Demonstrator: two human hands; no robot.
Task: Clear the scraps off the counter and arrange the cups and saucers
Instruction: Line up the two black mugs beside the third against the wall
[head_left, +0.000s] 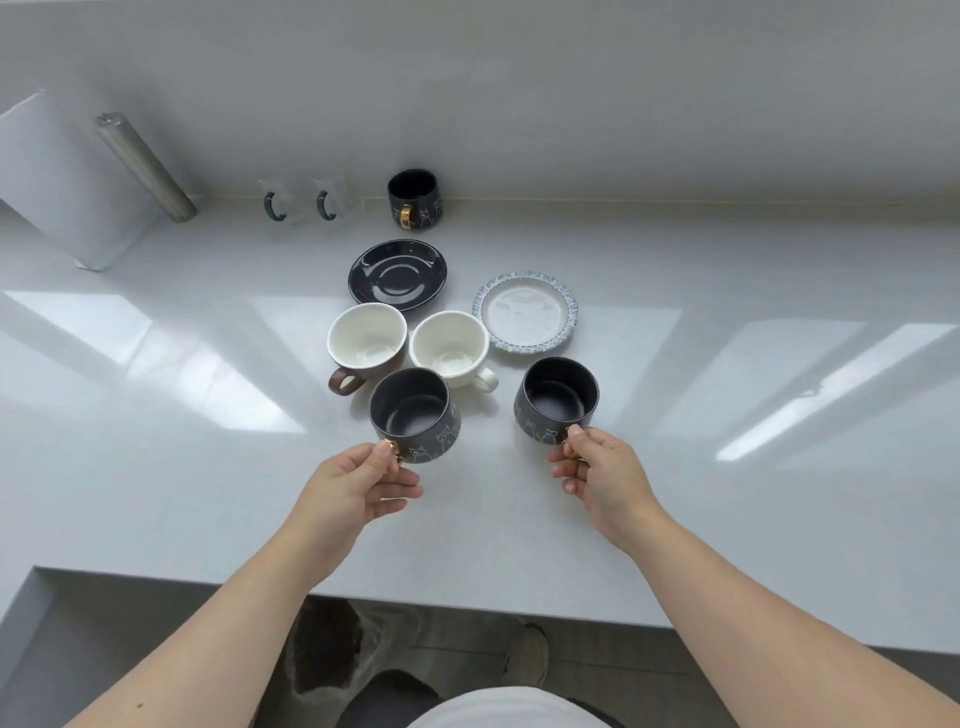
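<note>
My left hand (358, 488) grips the gold handle of a dark cat-pattern cup (415, 415), held tilted just over the white counter. My right hand (597, 473) pinches the handle of a second dark cat-pattern cup (558, 400). Behind them stand a brown cup with a white inside (366, 340) and a white cup (449, 345), side by side. Farther back lie a black saucer (397, 274) and a white saucer with a blue speckled rim (525, 312). A third dark cup with a gold handle (414, 200) stands at the wall.
Two clear glass mugs with green handles (301, 205) stand at the wall to the left. A metal cylinder (145, 166) leans over a white box at far left. The counter's front edge (467, 603) runs below my forearms, with floor beneath.
</note>
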